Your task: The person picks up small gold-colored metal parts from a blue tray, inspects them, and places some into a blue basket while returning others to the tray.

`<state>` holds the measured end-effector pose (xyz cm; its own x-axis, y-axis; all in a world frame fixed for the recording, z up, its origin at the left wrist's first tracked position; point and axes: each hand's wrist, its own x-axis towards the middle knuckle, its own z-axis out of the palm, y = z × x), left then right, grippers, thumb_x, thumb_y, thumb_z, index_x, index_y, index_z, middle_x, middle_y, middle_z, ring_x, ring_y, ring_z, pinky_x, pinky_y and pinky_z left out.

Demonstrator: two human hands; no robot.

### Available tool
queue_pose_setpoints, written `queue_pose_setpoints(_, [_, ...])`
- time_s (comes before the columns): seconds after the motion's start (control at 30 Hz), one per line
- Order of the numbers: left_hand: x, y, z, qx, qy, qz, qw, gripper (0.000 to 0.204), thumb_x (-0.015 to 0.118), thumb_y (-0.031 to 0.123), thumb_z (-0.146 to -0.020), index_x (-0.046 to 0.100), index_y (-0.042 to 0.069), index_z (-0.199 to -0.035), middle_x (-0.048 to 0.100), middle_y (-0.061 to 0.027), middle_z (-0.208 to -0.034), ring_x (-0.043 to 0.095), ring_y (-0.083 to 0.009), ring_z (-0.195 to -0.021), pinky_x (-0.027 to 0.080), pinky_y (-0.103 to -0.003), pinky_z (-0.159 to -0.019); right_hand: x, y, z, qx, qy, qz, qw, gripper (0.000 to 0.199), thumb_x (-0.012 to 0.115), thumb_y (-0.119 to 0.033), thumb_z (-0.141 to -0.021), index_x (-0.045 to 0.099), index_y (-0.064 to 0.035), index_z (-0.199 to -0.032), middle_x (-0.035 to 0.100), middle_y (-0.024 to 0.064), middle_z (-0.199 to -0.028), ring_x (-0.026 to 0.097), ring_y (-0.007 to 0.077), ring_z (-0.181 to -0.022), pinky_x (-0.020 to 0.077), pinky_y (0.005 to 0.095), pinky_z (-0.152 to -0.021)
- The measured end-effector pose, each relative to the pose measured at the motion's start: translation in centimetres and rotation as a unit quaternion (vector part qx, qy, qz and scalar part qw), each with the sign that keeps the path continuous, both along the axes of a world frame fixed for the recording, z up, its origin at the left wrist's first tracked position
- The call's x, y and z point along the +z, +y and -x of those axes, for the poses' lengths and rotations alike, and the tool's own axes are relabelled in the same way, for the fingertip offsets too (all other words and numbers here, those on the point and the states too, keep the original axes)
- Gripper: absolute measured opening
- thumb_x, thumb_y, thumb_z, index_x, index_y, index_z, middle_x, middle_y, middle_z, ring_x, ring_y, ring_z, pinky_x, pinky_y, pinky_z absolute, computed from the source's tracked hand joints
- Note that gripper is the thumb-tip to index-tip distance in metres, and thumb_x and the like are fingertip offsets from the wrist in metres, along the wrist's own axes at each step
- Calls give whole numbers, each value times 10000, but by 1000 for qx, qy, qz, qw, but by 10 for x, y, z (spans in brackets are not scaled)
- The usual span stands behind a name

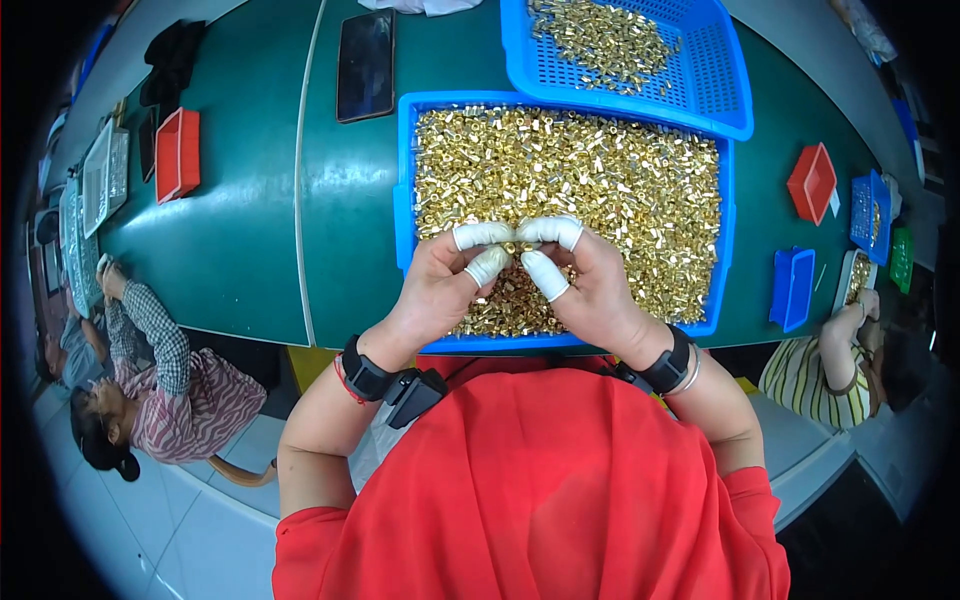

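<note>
Both hands meet over the near half of the blue tray (404, 200), which is full of small brass parts (600, 180). Left hand (440, 290) and right hand (590, 290) pinch fingertip to fingertip, white finger cots (482, 236) on thumbs and index fingers. Something tiny seems held between the tips, likely one brass part; too small to confirm. To do it well, I'd keep the pinch light, stay low over the tray so a dropped piece falls back in, and turn it toward the light. Parts look shiny, gold-coloured, short and cylindrical, heaped loosely. A blue basket (720, 90) behind holds more of them.
</note>
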<state>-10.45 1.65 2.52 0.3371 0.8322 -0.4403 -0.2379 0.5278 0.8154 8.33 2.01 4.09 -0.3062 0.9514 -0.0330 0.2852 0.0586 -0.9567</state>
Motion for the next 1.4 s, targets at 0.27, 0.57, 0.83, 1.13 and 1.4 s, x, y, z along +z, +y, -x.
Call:
queue_pose_setpoints(0.27, [7, -5, -27, -5, 5, 24, 1000, 247, 558, 43, -925, 612, 7, -1164, 567, 16, -736, 460, -45, -608, 392, -203, -536, -3, 13, -29, 75, -43, -146, 986, 202, 638, -7, -832, 630, -39, -1031, 633, 106, -899, 613, 197, -704, 507, 267, -639])
queue_pose_setpoints(0.57, [-7, -14, -12, 213, 329, -87, 916, 273, 647, 57, -861, 628, -9, -1125, 632, -33, -839, 535, -76, -622, 442, -237, -562, 23, 146, -65, -84, -221, -159, 958, 223, 681, -79, -798, 651, -41, -1016, 658, 124, -869, 616, 236, -698, 519, 328, -685])
queue_pose_setpoints(0.83, [-3, -13, -14, 73, 547, -208, 808, 257, 664, 26, -782, 661, 6, -1038, 625, -161, -871, 608, -242, -649, 491, -332, -594, -30, 76, -19, 221, -162, -203, 940, 248, 660, -104, -804, 646, -42, -1044, 644, 148, -960, 625, 308, -813, 514, 391, -737])
queue_pose_setpoints(1.13, [0, 6, -12, -69, 625, -230, 743, 164, 652, 69, -746, 660, 16, -901, 601, -179, -852, 617, -360, -729, 496, -452, -654, -35, 61, 19, 239, -308, -203, 898, 226, 667, -81, -733, 658, -43, -955, 585, 135, -838, 604, 322, -824, 505, 433, -718])
queue_pose_setpoints(1.4, [-15, 5, -6, -42, 568, -254, 781, 139, 655, 72, -740, 665, 17, -867, 604, -170, -805, 619, -347, -714, 493, -449, -644, -36, 67, 19, 251, -302, -142, 909, 212, 685, -113, -730, 670, -57, -934, 585, 124, -801, 607, 305, -787, 503, 416, -674])
